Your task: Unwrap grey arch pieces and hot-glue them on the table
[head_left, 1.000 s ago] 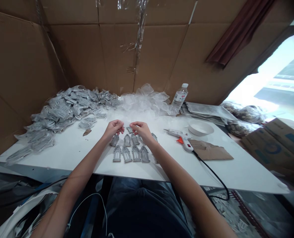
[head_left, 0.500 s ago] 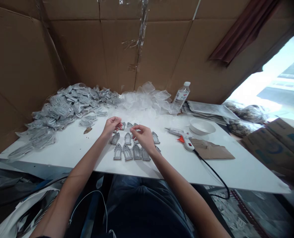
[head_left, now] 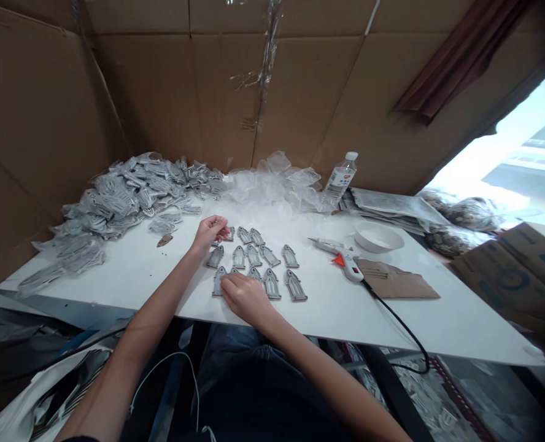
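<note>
Standing by the desk (head_left: 199, 305), looking at two bare hands working over small grey arched pieces (head_left: 295, 286). Pieces lie flat on the white top in three loose rows in front of the person, points mostly toward the back, a few canted.

Left hand (head_left: 212, 232): fingers curled, fingertips drawn together at the leftmost piece of the back row. Can't tell if it's pinching anything.

Right hand (head_left: 247, 297): palm down over the front row, fingers bent and close together, tips at the right edge of the leftmost front piece. It covers part of that row; can't see what, if anything, is under the fingers.

Right of the rows: glue gun (head_left: 347, 263) on its side, nozzle toward the back left, orange trigger, black cable (head_left: 399, 325) running off the front edge. Just beside it, torn brown cardboard (head_left: 404, 283); behind that, a white bowl (head_left: 379, 245).

Back of desk: clear plastic bags (head_left: 279, 184) in a heap, bottle (head_left: 341, 179) upright beside them. Left: big pile of bagged grey parts (head_left: 125, 193), small brown scrap (head_left: 164, 241) in front.
</note>
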`<state>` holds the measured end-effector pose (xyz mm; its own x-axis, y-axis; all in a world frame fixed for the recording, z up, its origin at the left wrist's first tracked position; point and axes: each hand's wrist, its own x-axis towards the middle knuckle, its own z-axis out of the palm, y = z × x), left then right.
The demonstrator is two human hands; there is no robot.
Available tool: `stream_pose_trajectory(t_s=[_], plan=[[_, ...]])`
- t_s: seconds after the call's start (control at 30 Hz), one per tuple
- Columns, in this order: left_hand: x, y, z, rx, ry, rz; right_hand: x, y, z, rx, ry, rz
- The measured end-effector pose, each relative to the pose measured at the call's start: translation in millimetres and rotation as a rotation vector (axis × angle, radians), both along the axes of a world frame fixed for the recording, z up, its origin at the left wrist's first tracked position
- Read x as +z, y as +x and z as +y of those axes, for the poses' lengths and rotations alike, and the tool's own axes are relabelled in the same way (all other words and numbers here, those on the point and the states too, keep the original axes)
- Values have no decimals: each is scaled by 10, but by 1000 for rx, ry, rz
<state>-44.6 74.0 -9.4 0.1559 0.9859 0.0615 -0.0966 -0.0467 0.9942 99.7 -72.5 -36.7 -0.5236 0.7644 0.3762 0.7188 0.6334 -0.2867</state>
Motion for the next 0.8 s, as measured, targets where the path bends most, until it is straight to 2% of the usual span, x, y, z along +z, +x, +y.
stream_pose_trajectory(t_s=[0.2,0.53,0.67,0.8], plan=[[8,4,-9,-10,6,1,-15,38,38,-28,-31,-34],[20,18,-24,-3,7,5,62,58,68,-52,-43,67],[19,21,-22,0,6,2,136,192,49,-131,0,139],[7,29,-18,1,4,4,172,387,36,-109,10,147]])
